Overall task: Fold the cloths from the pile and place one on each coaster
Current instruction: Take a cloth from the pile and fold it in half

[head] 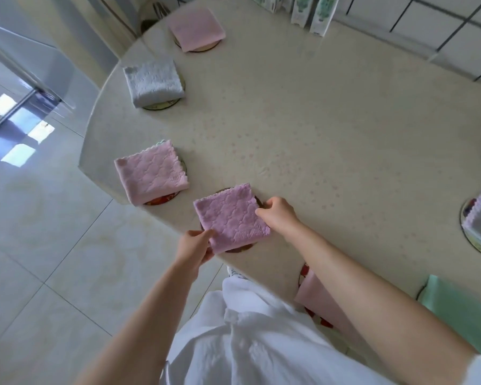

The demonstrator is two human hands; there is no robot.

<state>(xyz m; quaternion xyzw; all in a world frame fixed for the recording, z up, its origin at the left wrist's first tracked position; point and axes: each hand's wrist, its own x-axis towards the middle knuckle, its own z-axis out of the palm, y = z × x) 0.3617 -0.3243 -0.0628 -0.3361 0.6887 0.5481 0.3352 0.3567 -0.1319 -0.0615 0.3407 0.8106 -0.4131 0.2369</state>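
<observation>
Left hand (pixel 195 245), right hand (pixel 278 212) pinch lilac cloth (pixel 231 218) edges — on coaster (pixel 243 248) (near table (pixel 317 134) rim).

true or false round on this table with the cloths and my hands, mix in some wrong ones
1. The left hand and right hand both hold the lilac cloth. True.
2. The grey cloth lies on the floor. False: it lies on a pale coaster on the table.
3. The lilac cloth is folded and sits over a dark coaster. True.
4. The far cloth is green. False: it is pink.
</observation>
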